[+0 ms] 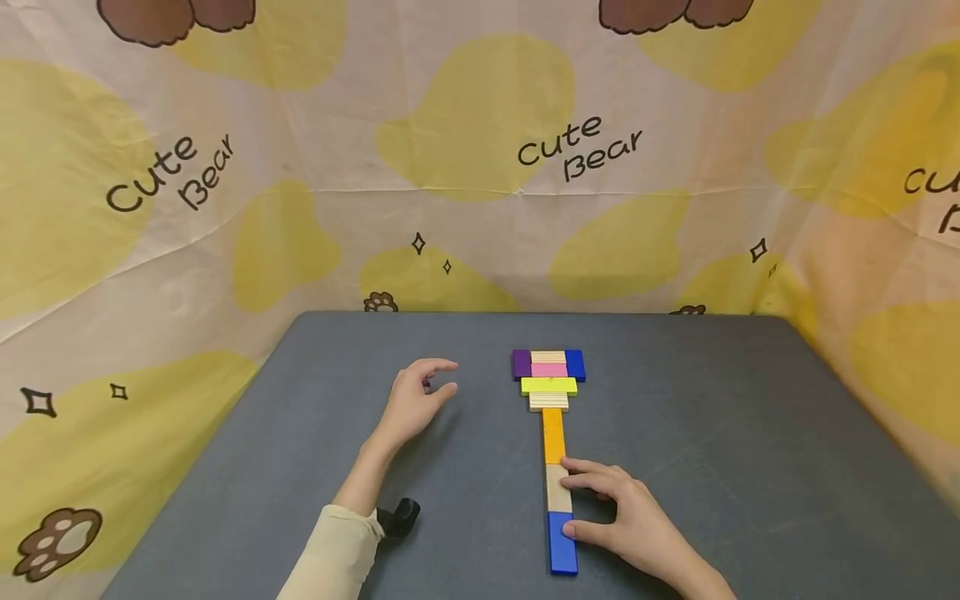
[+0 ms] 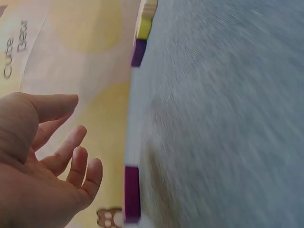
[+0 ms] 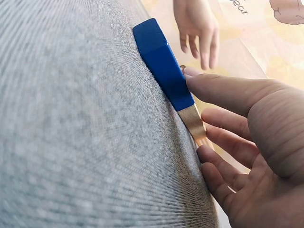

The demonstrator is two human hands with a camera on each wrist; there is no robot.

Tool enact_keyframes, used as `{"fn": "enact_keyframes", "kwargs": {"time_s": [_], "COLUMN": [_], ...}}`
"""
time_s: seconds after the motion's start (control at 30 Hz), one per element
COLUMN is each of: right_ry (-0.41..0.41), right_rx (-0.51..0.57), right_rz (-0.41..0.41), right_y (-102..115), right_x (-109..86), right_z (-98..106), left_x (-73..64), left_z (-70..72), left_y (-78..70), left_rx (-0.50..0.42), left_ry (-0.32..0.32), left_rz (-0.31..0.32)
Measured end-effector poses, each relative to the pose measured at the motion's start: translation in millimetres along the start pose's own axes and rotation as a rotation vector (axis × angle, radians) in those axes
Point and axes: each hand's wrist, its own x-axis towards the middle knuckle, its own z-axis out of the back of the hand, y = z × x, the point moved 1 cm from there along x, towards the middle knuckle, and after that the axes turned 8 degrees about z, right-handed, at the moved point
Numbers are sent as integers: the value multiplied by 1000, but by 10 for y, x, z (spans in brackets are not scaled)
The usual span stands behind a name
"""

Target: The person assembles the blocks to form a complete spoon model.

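Observation:
Flat wooden blocks form a T-like shape. A long stem of an orange block point(image 1: 553, 437), a plain wood block point(image 1: 558, 492) and a blue block point(image 1: 562, 550) runs toward me. My right hand point(image 1: 633, 521) touches the stem's right side, thumb at the blue block and fingertips by the plain one, without curling around them. Left of the shape, my left hand point(image 1: 412, 404) hovers with thumb and fingers apart, holding nothing. Past its fingers, a magenta-purple block point(image 2: 132, 194) lies on the table in the left wrist view; in the head view it is mostly hidden.
At the stem's far end are a lime block point(image 1: 549, 386), a pink block point(image 1: 549, 370), a purple block point(image 1: 521, 365), another blue block point(image 1: 575, 365) and light ridged pieces point(image 1: 548, 402). A grey table point(image 1: 712, 433) lies beneath, with a printed cloth point(image 1: 480, 167) behind.

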Motion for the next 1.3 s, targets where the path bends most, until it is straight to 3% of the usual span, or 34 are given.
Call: {"fn": "enact_keyframes", "kwargs": {"time_s": [0.2,0.5,0.63,0.93,1.3], "right_ry": [-2,3,2,-5,0], "right_rx": [-3,-8,-4,-10,-12], "right_rz": [8,21,29,25,15], "right_y": [-15,-27,-19,-11,-20], "right_x": [-5,0,1,2,-6], "right_z": [-1,6,4,3,-2], "left_x": [-97,-92,-90,-70,-67], "left_z": [184,445,504,488,412], "left_y": [221,581,701,750,751], "left_rx": [2,-167,-196,-192,-147], "left_ry": [-79,-115,-112,-97,-152], "left_rz": [41,262,317,317,320]}}
